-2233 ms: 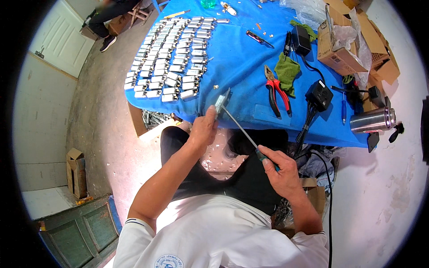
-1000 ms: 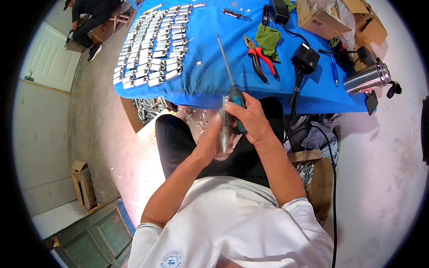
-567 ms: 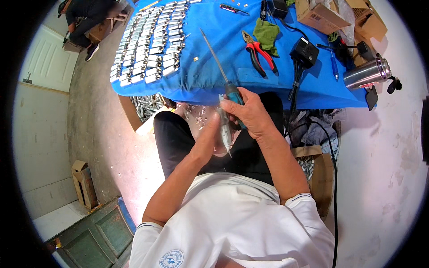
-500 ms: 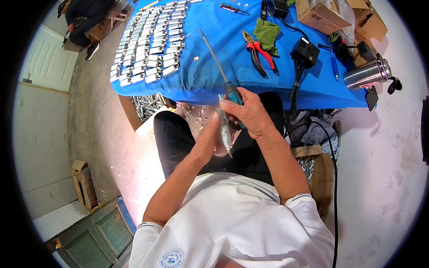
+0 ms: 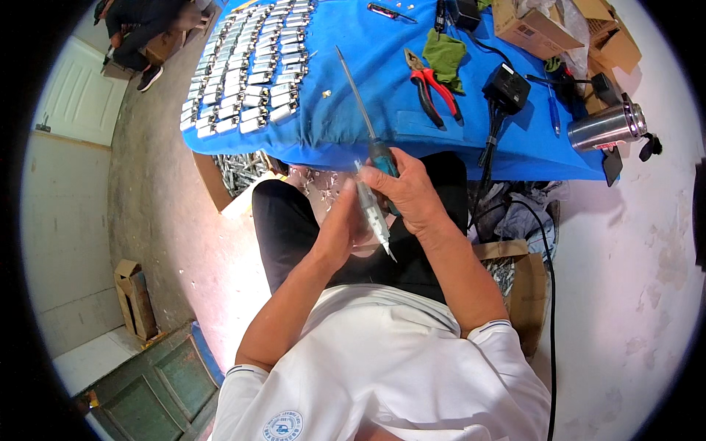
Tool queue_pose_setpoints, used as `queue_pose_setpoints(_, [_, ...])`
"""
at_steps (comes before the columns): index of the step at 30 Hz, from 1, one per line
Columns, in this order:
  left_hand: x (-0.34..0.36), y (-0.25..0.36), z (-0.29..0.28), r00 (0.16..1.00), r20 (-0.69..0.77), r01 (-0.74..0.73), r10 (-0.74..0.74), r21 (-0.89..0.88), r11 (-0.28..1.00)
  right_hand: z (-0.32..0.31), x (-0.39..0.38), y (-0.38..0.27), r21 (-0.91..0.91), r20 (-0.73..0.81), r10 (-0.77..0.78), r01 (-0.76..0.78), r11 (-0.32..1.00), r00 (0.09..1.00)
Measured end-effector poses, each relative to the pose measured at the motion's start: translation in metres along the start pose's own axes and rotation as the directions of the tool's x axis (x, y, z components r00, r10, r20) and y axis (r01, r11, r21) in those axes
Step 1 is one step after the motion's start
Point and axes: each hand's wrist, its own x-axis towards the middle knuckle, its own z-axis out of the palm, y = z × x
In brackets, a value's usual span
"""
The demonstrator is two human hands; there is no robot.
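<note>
Right, all eyes on the middle: a pale metal piece [image 5: 377,220] sits between both hands, slanting from eleven o'clock down to five. The left hand [image 5: 338,229] looks closed on it from the nine o'clock side, its fingers mostly hidden underneath; the right hand [image 5: 406,188] presses a thumb to the upper end and wraps its fingers round a screwdriver [image 5: 383,159]. That shaft points to eleven, tip well apart from the piece. And the tally, reading from the hands? Up between ten and eleven, metal pieces in rows [image 5: 250,66] crowd the blue cloth [image 5: 323,134], so a good deal looks already set out, while this one is out of line and in the grip. Just past nine, a carton [image 5: 209,184] holds loose metal parts [image 5: 234,172]; another carton [image 5: 531,287] sits near four. Worked or unworked, those? Can't tell! Red-and-black pliers [image 5: 434,87] lie unheld at one.
</note>
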Motion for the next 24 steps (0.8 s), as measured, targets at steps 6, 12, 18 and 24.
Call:
queue_pose_setpoints(6, [0.000,0.005,0.002,1.000,-0.031,0.000,0.001,0.031,1.000,0.005,-0.002,0.006,0.057,-0.031,-0.029,0.030,0.998,0.999])
queue_pose_setpoints(12, [0.000,0.006,0.004,0.999,-0.035,-0.001,0.001,-0.021,1.000,0.006,-0.002,0.011,-0.040,-0.050,-0.068,0.066,0.997,0.996])
queue_pose_setpoints(18, [0.008,0.006,0.007,0.995,-0.077,-0.065,0.062,-0.036,0.997,0.008,-0.004,0.003,-0.091,-0.060,-0.063,0.058,0.994,0.996])
queue_pose_setpoints(24, [0.012,0.010,0.006,0.994,-0.093,-0.059,0.053,-0.063,0.996,0.006,-0.006,0.008,-0.107,-0.183,-0.131,0.113,0.988,0.974])
